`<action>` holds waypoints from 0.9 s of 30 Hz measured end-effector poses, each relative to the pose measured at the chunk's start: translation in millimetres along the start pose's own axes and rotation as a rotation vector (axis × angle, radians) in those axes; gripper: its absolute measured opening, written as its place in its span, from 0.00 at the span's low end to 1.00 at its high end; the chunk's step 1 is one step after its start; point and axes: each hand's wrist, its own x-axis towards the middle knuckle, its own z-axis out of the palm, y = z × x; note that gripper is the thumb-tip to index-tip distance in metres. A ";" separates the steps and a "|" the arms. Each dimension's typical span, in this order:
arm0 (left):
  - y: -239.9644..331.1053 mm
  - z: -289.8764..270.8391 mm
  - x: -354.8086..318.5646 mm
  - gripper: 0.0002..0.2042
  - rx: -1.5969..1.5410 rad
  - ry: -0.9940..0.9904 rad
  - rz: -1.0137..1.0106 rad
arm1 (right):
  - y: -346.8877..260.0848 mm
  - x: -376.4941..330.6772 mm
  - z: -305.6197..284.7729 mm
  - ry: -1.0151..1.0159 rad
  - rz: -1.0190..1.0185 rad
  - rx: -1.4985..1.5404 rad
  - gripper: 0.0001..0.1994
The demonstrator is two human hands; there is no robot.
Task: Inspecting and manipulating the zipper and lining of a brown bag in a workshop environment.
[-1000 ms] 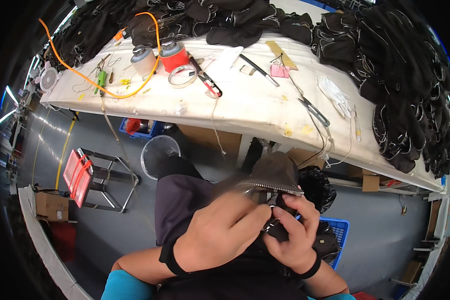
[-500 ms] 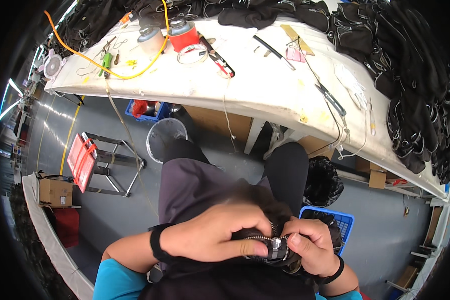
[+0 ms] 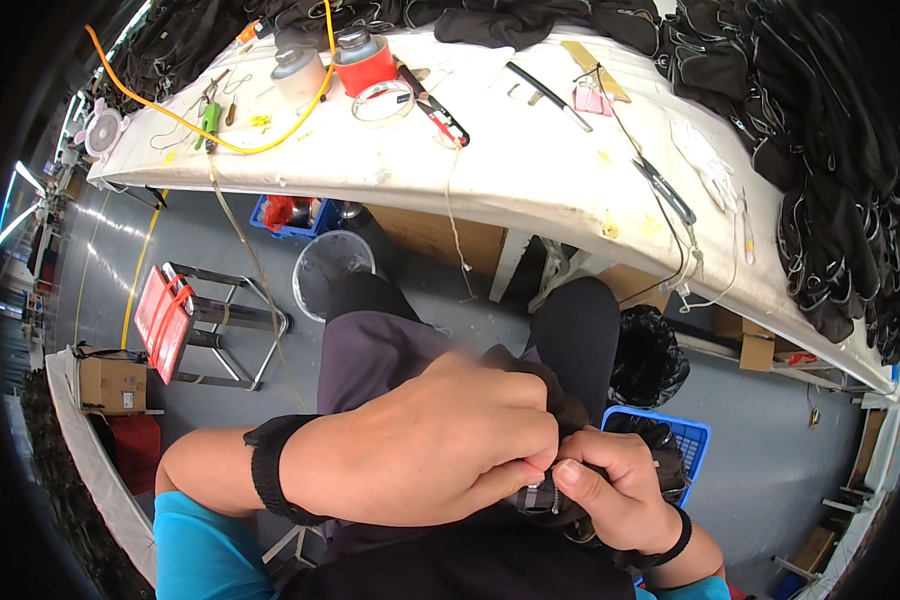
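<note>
A black cloth piece with a metal zipper [image 3: 542,498] lies over my lap, bunched between my two hands. My left hand [image 3: 430,440] is closed, thumb and forefinger pinched at the zipper, where a bit of silver metal shows just below the fingertips. Exactly which part they grip is hidden. Close beside it, my right hand [image 3: 618,490] is closed on the cloth at the zipper's edge, its thumb pressed on top. Both hands cover much of the piece.
Ahead is a white-covered table [image 3: 370,165] with a red-based bottle [image 3: 362,65], tape roll [image 3: 383,102], snips [image 3: 665,190] and piled black garments [image 3: 820,130]. A stool [image 3: 210,320] and bin [image 3: 332,265] stand left; a blue crate [image 3: 695,440] sits at right.
My left hand has turned over and closed into a tighter pinch at the zipper, covering teeth that showed before. My right hand has barely moved.
</note>
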 end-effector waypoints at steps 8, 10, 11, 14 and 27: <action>1.2 9.4 -7.0 0.07 0.366 0.072 0.122 | 1.6 2.2 2.8 -0.034 0.001 -0.046 0.12; -2.3 14.9 -9.6 0.07 0.380 0.105 0.149 | 2.6 2.4 2.5 -0.022 0.004 -0.046 0.12; -4.0 17.2 -11.0 0.08 0.394 0.141 0.176 | 3.6 2.6 2.3 -0.020 0.005 -0.044 0.12; -8.5 18.2 -18.2 0.08 0.359 0.180 0.224 | 4.3 4.4 -0.1 -0.033 0.004 -0.017 0.13; -116.5 -34.2 -18.5 0.05 -0.328 0.917 -0.384 | 17.1 4.9 -8.9 0.035 0.170 0.109 0.14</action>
